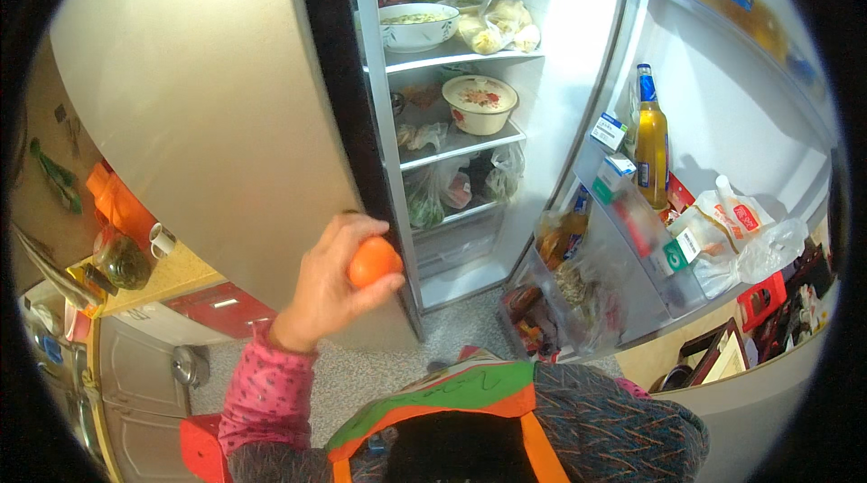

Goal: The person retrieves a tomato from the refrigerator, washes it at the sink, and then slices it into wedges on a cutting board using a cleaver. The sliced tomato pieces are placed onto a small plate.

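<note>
My left hand [325, 276], in a pink spotted sleeve [267, 388], grips a round orange fruit [372, 262], perhaps a tomato or an orange. It is raised before the edge of a closed fridge door [203, 110]. To its right stands the open fridge compartment, where a white bowl [420, 39] of food and bagged pale buns [501, 26] sit on the upper shelf. A lidded enamel pot [479, 107] with flowers rests one shelf lower, above bagged vegetables [427, 202]. My right hand is out of view; its dark patterned upper sleeve [609, 429] reaches towards the open door.
The open door's racks [637, 266] hold a glass bottle [652, 144], small boxes [609, 131] and plastic bags [731, 232]. A counter [169, 280] with a mug [161, 240] and a dark green gourd [122, 259] is at left. A red stool [200, 446] stands by my left arm.
</note>
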Action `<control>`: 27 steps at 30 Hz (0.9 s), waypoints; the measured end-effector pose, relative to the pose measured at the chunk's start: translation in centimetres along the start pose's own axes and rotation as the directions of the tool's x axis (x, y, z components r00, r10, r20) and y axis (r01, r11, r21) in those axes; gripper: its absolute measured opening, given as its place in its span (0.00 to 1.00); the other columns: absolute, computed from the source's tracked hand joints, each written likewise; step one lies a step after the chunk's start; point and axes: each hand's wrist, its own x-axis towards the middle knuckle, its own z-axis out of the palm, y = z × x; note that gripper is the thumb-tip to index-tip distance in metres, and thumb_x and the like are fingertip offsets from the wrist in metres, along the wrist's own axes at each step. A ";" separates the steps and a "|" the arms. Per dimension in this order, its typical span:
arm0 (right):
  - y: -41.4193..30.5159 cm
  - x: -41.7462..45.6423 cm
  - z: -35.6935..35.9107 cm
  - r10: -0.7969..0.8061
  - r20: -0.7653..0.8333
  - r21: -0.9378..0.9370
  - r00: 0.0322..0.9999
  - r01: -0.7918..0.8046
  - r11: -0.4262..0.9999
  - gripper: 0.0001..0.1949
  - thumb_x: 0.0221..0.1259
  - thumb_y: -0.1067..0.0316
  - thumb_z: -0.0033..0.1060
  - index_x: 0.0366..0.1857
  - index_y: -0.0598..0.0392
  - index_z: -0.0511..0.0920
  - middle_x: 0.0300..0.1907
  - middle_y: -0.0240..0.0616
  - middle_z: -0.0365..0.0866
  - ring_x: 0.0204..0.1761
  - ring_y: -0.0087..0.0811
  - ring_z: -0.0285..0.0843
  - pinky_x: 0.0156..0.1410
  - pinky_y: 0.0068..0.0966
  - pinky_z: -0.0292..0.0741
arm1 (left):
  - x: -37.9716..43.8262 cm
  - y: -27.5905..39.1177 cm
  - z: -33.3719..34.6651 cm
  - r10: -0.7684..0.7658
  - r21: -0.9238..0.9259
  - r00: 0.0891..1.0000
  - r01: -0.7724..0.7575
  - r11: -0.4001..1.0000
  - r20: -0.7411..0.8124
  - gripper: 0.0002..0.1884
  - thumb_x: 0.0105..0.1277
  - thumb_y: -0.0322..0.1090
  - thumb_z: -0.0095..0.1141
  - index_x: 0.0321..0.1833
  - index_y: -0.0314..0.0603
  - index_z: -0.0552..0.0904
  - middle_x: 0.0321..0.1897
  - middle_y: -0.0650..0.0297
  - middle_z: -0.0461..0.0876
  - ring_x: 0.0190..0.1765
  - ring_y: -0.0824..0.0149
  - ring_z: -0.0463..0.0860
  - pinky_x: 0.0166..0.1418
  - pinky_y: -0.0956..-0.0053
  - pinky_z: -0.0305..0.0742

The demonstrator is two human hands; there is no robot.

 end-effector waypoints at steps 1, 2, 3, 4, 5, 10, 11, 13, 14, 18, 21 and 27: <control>1.4 -0.6 -1.1 0.086 -0.088 0.180 0.992 -0.069 0.981 0.26 0.69 0.43 0.60 0.64 0.45 0.75 0.51 0.40 0.84 0.41 0.41 0.84 0.44 0.42 0.80 | 0.4 -0.7 0.3 -0.020 -0.014 1.000 0.020 1.000 -0.017 0.27 0.58 0.43 0.75 0.58 0.41 0.80 0.52 0.52 0.81 0.53 0.49 0.84 0.55 0.61 0.81; 2.7 -1.1 -2.1 0.150 -0.157 0.362 0.976 -0.085 0.928 0.26 0.69 0.42 0.59 0.64 0.44 0.75 0.52 0.39 0.84 0.41 0.40 0.84 0.44 0.42 0.80 | 1.0 -1.4 0.6 -0.033 -0.010 0.999 0.033 0.999 -0.038 0.27 0.59 0.42 0.74 0.58 0.41 0.80 0.51 0.52 0.81 0.52 0.49 0.84 0.55 0.62 0.81; 3.7 -1.4 -3.0 0.207 -0.215 0.526 0.954 -0.066 0.848 0.26 0.69 0.41 0.59 0.64 0.44 0.74 0.52 0.39 0.84 0.40 0.39 0.83 0.43 0.41 0.80 | 1.4 -2.1 0.7 -0.063 -0.018 0.997 0.062 0.998 -0.053 0.26 0.59 0.42 0.74 0.58 0.41 0.80 0.51 0.52 0.81 0.51 0.50 0.84 0.55 0.62 0.81; 4.7 -1.8 -3.8 0.243 -0.259 0.657 0.935 -0.013 0.753 0.26 0.69 0.41 0.59 0.64 0.43 0.74 0.52 0.38 0.84 0.40 0.39 0.83 0.43 0.41 0.80 | 1.8 -2.9 1.1 -0.091 -0.033 0.994 0.089 0.995 -0.067 0.26 0.60 0.42 0.74 0.58 0.41 0.80 0.51 0.52 0.81 0.51 0.50 0.84 0.55 0.63 0.81; 5.7 -2.1 -4.7 0.267 -0.299 0.757 0.916 0.057 0.651 0.27 0.69 0.40 0.59 0.64 0.42 0.74 0.52 0.38 0.84 0.40 0.38 0.83 0.42 0.41 0.80 | 2.2 -3.8 1.4 -0.120 -0.046 0.989 0.117 0.992 -0.081 0.26 0.60 0.41 0.73 0.58 0.41 0.80 0.50 0.52 0.81 0.51 0.50 0.84 0.55 0.63 0.81; 9.4 -3.7 -8.6 0.270 -0.397 0.903 0.877 0.321 0.284 0.28 0.69 0.37 0.58 0.65 0.39 0.72 0.52 0.35 0.83 0.39 0.35 0.82 0.40 0.40 0.79 | 3.5 -6.7 2.5 -0.149 -0.068 0.977 0.140 0.988 -0.150 0.24 0.62 0.42 0.71 0.57 0.40 0.80 0.49 0.53 0.82 0.49 0.53 0.84 0.55 0.64 0.80; 8.3 -3.4 -8.7 0.251 -0.398 0.905 0.883 0.334 0.262 0.27 0.70 0.36 0.57 0.66 0.37 0.71 0.51 0.34 0.82 0.37 0.34 0.82 0.37 0.39 0.79 | 3.7 -6.4 2.5 -0.150 -0.053 0.978 0.144 0.988 -0.142 0.24 0.62 0.42 0.71 0.57 0.40 0.80 0.49 0.53 0.82 0.49 0.53 0.84 0.55 0.64 0.80; 5.6 -3.6 -7.4 0.303 -0.361 0.916 0.882 0.275 0.292 0.26 0.72 0.32 0.44 0.60 0.38 0.72 0.48 0.36 0.82 0.36 0.34 0.82 0.38 0.37 0.78 | 3.7 -6.0 2.0 -0.167 -0.012 0.978 0.167 0.986 -0.124 0.24 0.62 0.42 0.71 0.57 0.40 0.80 0.49 0.53 0.82 0.50 0.52 0.84 0.56 0.64 0.79; 5.9 -4.5 -8.3 0.300 -0.374 0.897 0.878 0.260 0.357 0.27 0.72 0.31 0.41 0.59 0.39 0.73 0.48 0.36 0.82 0.36 0.34 0.82 0.39 0.37 0.78 | 3.6 -6.4 2.0 -0.169 -0.041 0.980 0.166 0.985 -0.103 0.23 0.63 0.43 0.70 0.57 0.39 0.80 0.49 0.54 0.82 0.51 0.56 0.83 0.58 0.65 0.78; 3.3 -7.1 -10.0 0.364 -0.132 0.937 0.922 -0.003 0.349 0.24 0.74 0.38 0.40 0.54 0.45 0.75 0.42 0.36 0.83 0.35 0.35 0.84 0.34 0.35 0.80 | 1.6 -6.3 2.6 -0.392 -0.419 0.917 0.325 0.848 -0.081 0.23 0.72 0.48 0.63 0.58 0.36 0.79 0.51 0.60 0.81 0.54 0.66 0.80 0.60 0.68 0.77; 3.6 -8.5 -10.4 0.342 -0.025 0.894 0.939 -0.132 0.428 0.22 0.75 0.41 0.42 0.55 0.46 0.75 0.41 0.37 0.85 0.37 0.35 0.86 0.34 0.36 0.82 | -1.2 -6.6 3.5 -0.523 -0.775 0.852 0.357 0.522 0.041 0.26 0.78 0.53 0.54 0.65 0.37 0.75 0.58 0.55 0.80 0.59 0.61 0.81 0.62 0.65 0.81; 8.3 -7.9 -10.0 0.037 -0.018 0.573 0.999 -0.020 0.819 0.22 0.73 0.46 0.50 0.58 0.51 0.74 0.42 0.41 0.87 0.43 0.44 0.89 0.45 0.46 0.84 | -7.4 -2.6 3.6 -0.602 -0.977 0.770 0.194 -0.094 0.211 0.29 0.79 0.52 0.51 0.71 0.36 0.70 0.62 0.51 0.78 0.65 0.49 0.80 0.63 0.60 0.84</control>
